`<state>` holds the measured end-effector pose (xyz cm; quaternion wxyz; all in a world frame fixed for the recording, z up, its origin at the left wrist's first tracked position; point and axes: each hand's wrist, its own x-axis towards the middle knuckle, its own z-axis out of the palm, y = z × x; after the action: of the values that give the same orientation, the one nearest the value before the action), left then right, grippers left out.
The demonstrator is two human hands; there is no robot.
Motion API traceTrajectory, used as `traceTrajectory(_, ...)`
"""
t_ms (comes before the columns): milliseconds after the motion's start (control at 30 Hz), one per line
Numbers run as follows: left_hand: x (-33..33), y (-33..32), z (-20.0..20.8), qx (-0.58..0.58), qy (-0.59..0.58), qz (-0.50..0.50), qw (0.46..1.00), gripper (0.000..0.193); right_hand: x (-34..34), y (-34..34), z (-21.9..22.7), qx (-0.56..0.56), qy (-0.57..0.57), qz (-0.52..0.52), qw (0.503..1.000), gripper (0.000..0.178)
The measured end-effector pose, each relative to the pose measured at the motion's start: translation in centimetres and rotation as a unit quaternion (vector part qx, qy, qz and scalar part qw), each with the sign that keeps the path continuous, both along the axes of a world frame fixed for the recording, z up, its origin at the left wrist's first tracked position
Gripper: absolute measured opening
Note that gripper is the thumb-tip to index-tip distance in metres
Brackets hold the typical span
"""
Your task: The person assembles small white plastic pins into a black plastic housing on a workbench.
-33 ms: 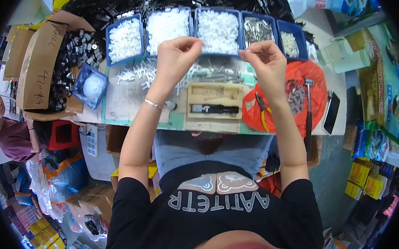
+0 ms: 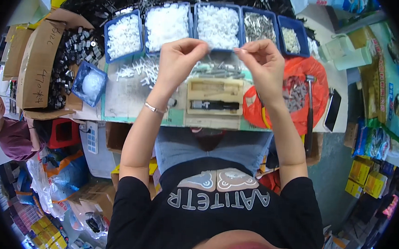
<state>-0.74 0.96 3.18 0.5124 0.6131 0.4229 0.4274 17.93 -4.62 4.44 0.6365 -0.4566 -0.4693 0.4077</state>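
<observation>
My left hand (image 2: 178, 61) and my right hand (image 2: 266, 67) are raised over the table, a short gap between them. Each pinches thumb against forefinger. Whatever sits in the fingertips is too small to make out. Just beyond lie blue bins of small white plastic pieces (image 2: 218, 25) and one of thin metal pins (image 2: 259, 27). Below the gap stands a pale two-slot block (image 2: 215, 97); a black part (image 2: 214, 105) with a silvery end rests in its nearer slot. White stick-like pieces (image 2: 139, 70) and grey ones (image 2: 221, 72) are strewn beneath the hands.
On the right, a red plastic bag (image 2: 319, 68) carries grey pieces (image 2: 295, 96) and a hammer (image 2: 309, 99); a phone (image 2: 332, 110) lies beside it. A cardboard box (image 2: 39, 64) of dark metallic parts stands left. Another person (image 2: 14, 133) is at far left.
My left hand has shifted slightly right and my right hand slightly left, so the pinched fingertips are closer together. My right forearm now covers more of the pliers.
</observation>
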Motion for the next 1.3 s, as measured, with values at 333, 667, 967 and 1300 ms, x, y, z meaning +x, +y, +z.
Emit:
traceTrajectory(333, 1.6, -6.5, 0.6, -0.132, -0.246, 0.004, 0.960, 0.010, -2.6, -3.6, 0.5, 0.104, -0.107, -0.016, 0.989, 0.020)
traceTrajectory(667, 1.7, -9.8, -1.2, -0.115, -0.306, -0.008, 0.945, 0.011, -2.3, -6.0, 0.2, 0.017, -0.108, 0.037, 0.993, 0.015)
traceTrajectory(967, -0.9, -13.6, -2.9, 0.286, 0.037, -0.039, 0.957, 0.020, -1.1, -10.8, -0.8, -0.050, -0.409, 0.095, 0.906, 0.010)
traceTrajectory(1300, -1.2, -13.4, -4.5, 0.373, 0.166, -0.012, 0.913, 0.020, -2.4, -9.8, -3.4, 0.020, -0.432, 0.083, 0.898, 0.008)
